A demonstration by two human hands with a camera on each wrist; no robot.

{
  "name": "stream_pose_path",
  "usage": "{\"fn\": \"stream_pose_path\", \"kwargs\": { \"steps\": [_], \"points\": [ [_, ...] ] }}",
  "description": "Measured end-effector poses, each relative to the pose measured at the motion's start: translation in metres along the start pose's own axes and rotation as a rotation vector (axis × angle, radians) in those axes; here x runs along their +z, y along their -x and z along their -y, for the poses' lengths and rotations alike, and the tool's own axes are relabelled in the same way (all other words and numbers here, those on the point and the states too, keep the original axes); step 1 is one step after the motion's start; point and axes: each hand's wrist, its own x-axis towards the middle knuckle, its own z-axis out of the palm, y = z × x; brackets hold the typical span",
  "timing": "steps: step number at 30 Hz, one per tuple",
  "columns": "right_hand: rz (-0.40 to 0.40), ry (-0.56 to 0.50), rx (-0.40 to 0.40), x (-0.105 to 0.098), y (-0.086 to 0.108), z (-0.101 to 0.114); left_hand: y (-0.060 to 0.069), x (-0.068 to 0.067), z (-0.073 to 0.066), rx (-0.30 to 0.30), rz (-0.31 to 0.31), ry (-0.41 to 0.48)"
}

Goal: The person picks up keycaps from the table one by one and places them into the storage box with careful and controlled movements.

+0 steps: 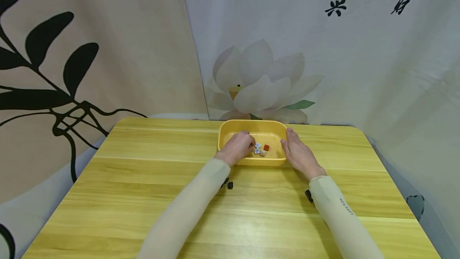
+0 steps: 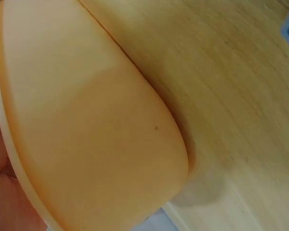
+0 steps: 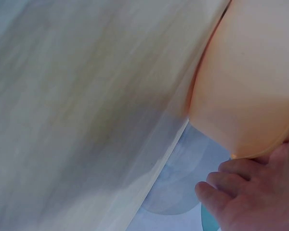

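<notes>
A shallow yellow plastic tray (image 1: 262, 162) stands near the far edge of the table, and several small cubes lie inside it. Among them are white cubes (image 1: 258, 145) with blue marks, a red cube (image 1: 266, 147) and a beige one (image 1: 262, 153). My left hand (image 1: 238, 145) reaches over the near left rim, its bent fingers down beside the cubes. Its fingertips are hidden, so whether they pinch anything does not show. At the right end, my right hand (image 1: 300, 153) holds the tray wall, thumb over the rim and fingers (image 3: 226, 183) along the outside.
Small black pieces (image 1: 230, 185) lie on the wooden table (image 1: 251, 219) beside the left forearm. Another black item (image 1: 309, 195) shows at the right cuff. Printed cloth (image 1: 143, 51) hangs right behind the table.
</notes>
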Motion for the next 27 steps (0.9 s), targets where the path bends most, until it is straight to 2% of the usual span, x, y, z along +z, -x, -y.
{"fn": "stream_pose_path", "kwargs": {
  "steps": [6,11,15,20,27],
  "points": [
    [-0.01,0.005,-0.006,0.0,-0.001,0.0,0.004,-0.002,0.002,-0.047,-0.011,0.042],
    [-0.013,0.01,-0.007,0.0,-0.001,-0.001,0.015,-0.008,0.006,-0.064,-0.08,0.064],
    [-0.009,0.009,0.002,0.0,0.0,0.0,0.027,-0.014,0.01,-0.03,-0.147,0.044],
    [-0.004,0.016,0.012,0.0,0.0,0.0,0.042,-0.019,0.015,0.03,-0.222,-0.052],
    [-0.003,0.014,0.005,0.001,-0.001,0.0,0.063,-0.026,0.02,0.063,-0.246,-0.127]
  ]
}}
